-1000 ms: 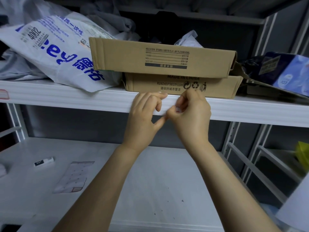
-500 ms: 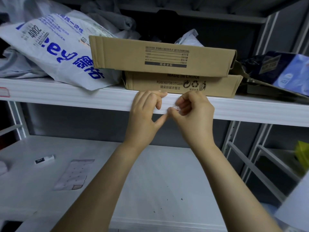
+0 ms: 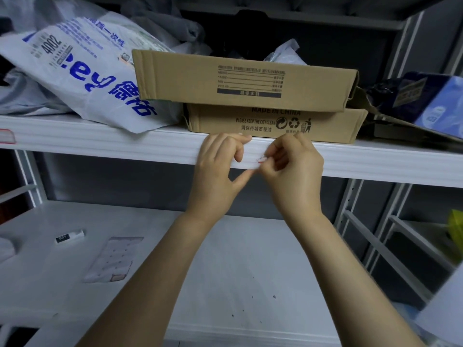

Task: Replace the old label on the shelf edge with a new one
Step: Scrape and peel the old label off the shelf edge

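Note:
Both hands work at the white shelf edge (image 3: 125, 144), below two stacked cardboard boxes. A small white label with a red border (image 3: 260, 159) shows between the hands, partly lifted from the edge. My right hand (image 3: 290, 171) pinches it with curled fingers. My left hand (image 3: 220, 169) has curled fingers on the top lip of the edge and its thumb pressed under the label's left end. Most of the label is hidden by the fingers. A label sheet (image 3: 112, 259) with one red-bordered label at its corner lies on the lower shelf.
Two cardboard boxes (image 3: 245, 78) and a white and blue plastic bag (image 3: 82, 71) sit on the upper shelf. Another red-bordered label (image 3: 6, 136) is on the edge at far left. A small white marker-like stick (image 3: 69, 237) lies on the lower shelf.
The hands stay at the same spot. A bit of the label's red border now shows between the fingers of my right hand.

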